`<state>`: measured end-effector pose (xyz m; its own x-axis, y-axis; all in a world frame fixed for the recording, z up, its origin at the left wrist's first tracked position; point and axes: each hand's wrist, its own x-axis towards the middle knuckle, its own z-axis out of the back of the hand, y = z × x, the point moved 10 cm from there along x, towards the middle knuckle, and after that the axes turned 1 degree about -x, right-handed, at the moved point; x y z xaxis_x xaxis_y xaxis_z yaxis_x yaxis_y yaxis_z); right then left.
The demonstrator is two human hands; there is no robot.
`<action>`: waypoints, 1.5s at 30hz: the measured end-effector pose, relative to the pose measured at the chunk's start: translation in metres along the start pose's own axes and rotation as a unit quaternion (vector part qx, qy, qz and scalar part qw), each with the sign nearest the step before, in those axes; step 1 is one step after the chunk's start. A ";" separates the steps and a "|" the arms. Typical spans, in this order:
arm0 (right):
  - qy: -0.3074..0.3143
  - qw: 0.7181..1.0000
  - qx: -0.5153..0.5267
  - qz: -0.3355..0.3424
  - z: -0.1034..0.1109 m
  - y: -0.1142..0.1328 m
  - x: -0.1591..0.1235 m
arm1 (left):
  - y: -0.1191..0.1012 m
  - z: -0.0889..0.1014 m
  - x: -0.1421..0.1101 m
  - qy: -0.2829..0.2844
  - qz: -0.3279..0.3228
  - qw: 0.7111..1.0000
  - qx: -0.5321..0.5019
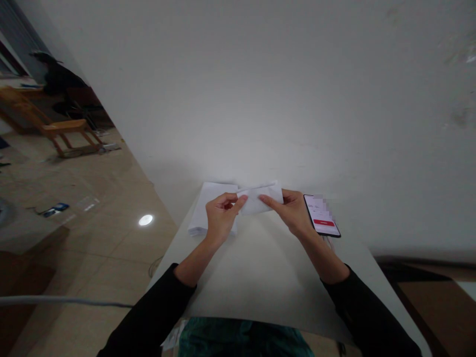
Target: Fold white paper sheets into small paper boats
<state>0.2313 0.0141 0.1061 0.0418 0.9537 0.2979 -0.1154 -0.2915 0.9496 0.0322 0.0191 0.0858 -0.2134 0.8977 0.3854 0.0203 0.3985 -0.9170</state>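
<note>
A folded white sheet of paper (pixel 260 199) is held just above a white table (pixel 260 277), near its far edge. My left hand (pixel 220 218) pinches the paper's left end between thumb and fingers. My right hand (pixel 292 210) grips the right end, its index finger stretched along the paper's front. Both arms wear black sleeves. A stack of white paper (pixel 208 208) lies on the table just behind and left of my left hand.
A smartphone (pixel 322 215) with a lit screen lies to the right of my right hand, with a cable running from it. A white wall rises right behind the table. Tiled floor and a wooden chair (pixel 55 126) are at the left.
</note>
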 end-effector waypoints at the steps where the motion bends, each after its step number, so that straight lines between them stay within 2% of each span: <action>1: -0.007 1.000 0.004 0.001 0.001 0.001 -0.001 | 0.000 -0.001 -0.001 0.003 -0.002 1.000 -0.003; 9: -0.036 0.999 -0.009 0.033 0.002 0.017 -0.008 | -0.012 0.010 -0.006 -0.067 -0.034 0.997 -0.021; 18: -0.089 0.994 -0.033 0.060 0.010 0.015 -0.010 | -0.006 0.005 -0.006 -0.047 0.020 0.996 -0.073; 24: -0.091 0.993 -0.039 0.064 0.011 0.013 -0.009 | -0.003 0.007 -0.006 -0.062 0.034 0.995 -0.065; 37: -0.099 0.992 -0.055 0.058 0.012 0.010 -0.008 | -0.001 0.006 -0.005 -0.053 0.040 0.997 -0.050; 42: -0.112 0.993 0.007 0.044 0.012 0.010 -0.011 | 0.000 0.007 -0.003 -0.060 0.029 0.996 -0.064; 45: -0.081 0.995 0.055 0.014 0.005 0.000 -0.007 | 0.003 0.008 -0.002 -0.067 0.032 0.995 -0.072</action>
<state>0.2362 0.0067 0.1048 0.2011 0.9234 0.3268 -0.0094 -0.3318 0.9433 0.0246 0.0169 0.0813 -0.3359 0.8930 0.2996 0.1766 0.3722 -0.9112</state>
